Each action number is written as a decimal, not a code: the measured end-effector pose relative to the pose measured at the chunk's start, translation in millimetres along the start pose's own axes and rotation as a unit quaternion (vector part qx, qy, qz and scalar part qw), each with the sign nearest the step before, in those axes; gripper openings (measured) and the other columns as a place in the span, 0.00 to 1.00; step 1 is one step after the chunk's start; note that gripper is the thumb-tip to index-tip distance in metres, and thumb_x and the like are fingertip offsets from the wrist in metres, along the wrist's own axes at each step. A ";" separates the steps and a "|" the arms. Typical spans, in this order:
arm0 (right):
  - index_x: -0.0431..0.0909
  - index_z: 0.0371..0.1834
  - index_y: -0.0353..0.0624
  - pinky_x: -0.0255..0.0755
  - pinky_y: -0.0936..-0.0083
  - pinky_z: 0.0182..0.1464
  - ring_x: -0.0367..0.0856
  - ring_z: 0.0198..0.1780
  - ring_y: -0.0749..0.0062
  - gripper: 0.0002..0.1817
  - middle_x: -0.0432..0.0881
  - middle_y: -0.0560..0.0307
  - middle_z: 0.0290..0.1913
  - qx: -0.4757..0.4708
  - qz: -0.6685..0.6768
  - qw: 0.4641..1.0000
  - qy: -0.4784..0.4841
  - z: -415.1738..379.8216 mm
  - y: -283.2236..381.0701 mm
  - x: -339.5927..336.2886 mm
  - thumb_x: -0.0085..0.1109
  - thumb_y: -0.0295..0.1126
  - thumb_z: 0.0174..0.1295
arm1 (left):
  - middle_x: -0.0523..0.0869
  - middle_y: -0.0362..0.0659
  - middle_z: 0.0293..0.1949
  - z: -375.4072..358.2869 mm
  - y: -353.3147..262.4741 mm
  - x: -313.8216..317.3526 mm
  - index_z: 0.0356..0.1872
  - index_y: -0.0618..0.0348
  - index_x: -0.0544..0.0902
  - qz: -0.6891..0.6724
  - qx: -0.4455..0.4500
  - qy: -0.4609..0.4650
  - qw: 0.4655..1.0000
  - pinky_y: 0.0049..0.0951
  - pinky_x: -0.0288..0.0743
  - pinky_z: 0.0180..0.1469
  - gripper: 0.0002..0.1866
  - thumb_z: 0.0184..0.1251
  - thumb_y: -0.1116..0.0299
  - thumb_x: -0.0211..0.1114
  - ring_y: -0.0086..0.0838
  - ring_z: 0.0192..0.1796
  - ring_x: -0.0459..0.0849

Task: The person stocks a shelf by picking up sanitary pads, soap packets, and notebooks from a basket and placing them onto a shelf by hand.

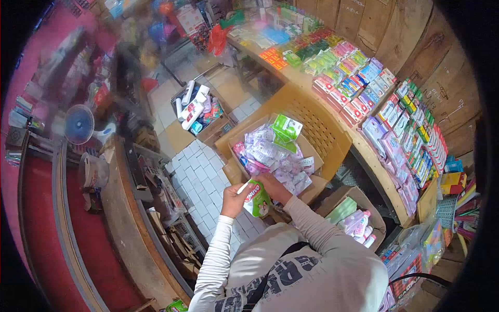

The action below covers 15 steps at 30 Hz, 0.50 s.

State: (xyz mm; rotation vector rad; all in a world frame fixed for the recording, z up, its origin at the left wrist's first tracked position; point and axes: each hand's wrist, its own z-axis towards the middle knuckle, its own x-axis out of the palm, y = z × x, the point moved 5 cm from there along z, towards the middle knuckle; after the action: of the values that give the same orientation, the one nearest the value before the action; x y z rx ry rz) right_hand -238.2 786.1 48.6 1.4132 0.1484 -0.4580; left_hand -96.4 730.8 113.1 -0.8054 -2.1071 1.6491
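Hands meet over the near edge of an open cardboard box (312, 188) that stands on a tan plastic chair (317, 125). Left hand (234, 199) is wrapped around a green-and-white packet (257, 200), gripping its left edge; right hand (274, 188) closes on the packet's upper right side, just above the box's near corner. Packet looks light and thin-walled, likely crushable, so best gripped by its side edges. More purple and green packets (275, 151) fill the box.
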 end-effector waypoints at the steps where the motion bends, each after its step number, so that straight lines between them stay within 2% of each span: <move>1: 0.82 0.46 0.43 0.71 0.68 0.49 0.80 0.42 0.60 0.13 0.83 0.53 0.39 -0.017 0.009 1.000 -0.001 0.6 0.7 0.7 0.51 0.38 0.72 | 0.88 0.34 0.27 -1.3 1.6 0.1 0.36 0.64 0.90 -0.011 -0.005 -0.004 1.000 0.18 0.72 0.30 0.12 0.70 0.63 0.70 0.12 0.28 0.79; 2: 0.82 0.43 0.42 0.71 0.71 0.46 0.79 0.40 0.67 0.13 0.82 0.57 0.37 0.057 0.126 0.990 0.012 2.5 -8.1 2.6 0.53 0.39 0.72 | 0.89 0.35 0.30 -2.9 1.9 -1.0 0.40 0.64 0.90 -0.004 -0.013 0.019 1.000 0.19 0.74 0.32 0.12 0.70 0.64 0.69 0.14 0.29 0.81; 4: 0.83 0.38 0.40 0.70 0.77 0.39 0.76 0.36 0.80 0.16 0.81 0.63 0.33 0.201 0.350 0.914 0.038 7.6 -11.2 4.4 0.55 0.42 0.73 | 0.89 0.36 0.31 -6.6 6.7 0.8 0.42 0.64 0.89 -0.021 -0.025 0.021 0.999 0.20 0.76 0.34 0.12 0.71 0.64 0.69 0.15 0.30 0.82; 7: 0.83 0.36 0.41 0.68 0.81 0.35 0.73 0.32 0.86 0.15 0.80 0.68 0.31 0.238 0.368 0.895 0.088 6.8 6.1 -4.5 0.60 0.43 0.71 | 0.89 0.37 0.33 -12.9 13.4 -1.1 0.44 0.65 0.89 -0.034 -0.042 0.025 0.998 0.20 0.77 0.35 0.12 0.71 0.65 0.68 0.15 0.32 0.83; 10: 0.83 0.33 0.41 0.68 0.80 0.33 0.72 0.30 0.85 0.16 0.78 0.69 0.28 0.225 0.307 0.919 0.103 14.0 -20.0 -5.3 0.60 0.43 0.71 | 0.89 0.37 0.33 -20.6 17.4 -5.6 0.44 0.65 0.89 -0.024 -0.062 0.029 0.997 0.20 0.77 0.36 0.12 0.72 0.65 0.67 0.15 0.33 0.83; 13: 0.80 0.33 0.43 0.71 0.80 0.31 0.76 0.27 0.83 0.15 0.79 0.67 0.25 0.288 0.269 0.918 -0.052 31.6 -90.6 -28.7 0.59 0.44 0.70 | 0.89 0.36 0.34 -33.9 11.0 -15.3 0.43 0.67 0.88 -0.011 -0.070 0.015 0.997 0.18 0.74 0.38 0.13 0.73 0.64 0.66 0.14 0.33 0.81; 15: 0.81 0.35 0.42 0.73 0.79 0.32 0.78 0.28 0.79 0.12 0.81 0.63 0.27 0.306 0.060 0.919 -0.242 40.9 -204.7 -47.3 0.60 0.39 0.68 | 0.88 0.35 0.32 -43.7 9.6 -26.2 0.42 0.67 0.88 0.009 -0.057 -0.016 0.998 0.18 0.73 0.37 0.14 0.73 0.63 0.66 0.14 0.32 0.80</move>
State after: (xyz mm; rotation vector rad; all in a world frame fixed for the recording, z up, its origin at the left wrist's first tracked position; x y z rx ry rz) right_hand -368.3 738.9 -114.8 1.8545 -0.5264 -0.7812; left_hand -48.2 749.5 117.3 -0.8407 -2.2399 1.5720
